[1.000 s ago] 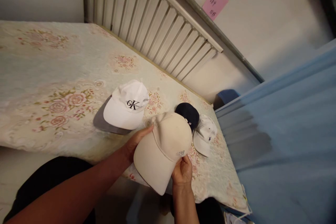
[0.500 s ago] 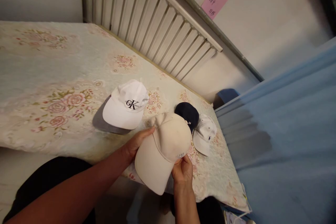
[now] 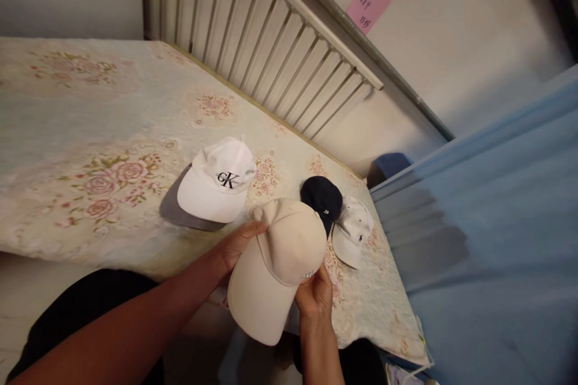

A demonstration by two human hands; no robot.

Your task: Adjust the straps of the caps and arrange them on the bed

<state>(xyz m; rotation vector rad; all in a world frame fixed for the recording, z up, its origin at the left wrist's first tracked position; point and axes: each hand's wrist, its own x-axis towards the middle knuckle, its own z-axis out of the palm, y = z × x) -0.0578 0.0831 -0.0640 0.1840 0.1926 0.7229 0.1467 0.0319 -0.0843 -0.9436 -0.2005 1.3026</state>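
Note:
Both my hands hold a beige baseball cap [image 3: 275, 264] just above the near edge of a floral bedspread [image 3: 90, 132]. My left hand [image 3: 237, 243] grips the cap's back left side, fingers tucked under the crown. My right hand [image 3: 313, 296] pinches the crown's right side beside the brim, which points down toward me. A white cap with a black logo [image 3: 217, 183] lies on a grey cap [image 3: 174, 210] to the upper left. A navy cap [image 3: 323, 198] and a white cap [image 3: 352, 228] lie to the right.
A white slatted headboard [image 3: 271, 42] leans against the wall behind the bed. A pink note [image 3: 368, 5] is stuck on the wall. A blue curtain or sheet [image 3: 487, 234] fills the right side. My dark-clothed knees [image 3: 85, 307] sit below the bed edge.
The beige cap has turned and dropped slightly in my hands, its brim swinging lower toward me and its small logo sliding under my right thumb. The other caps have not moved.

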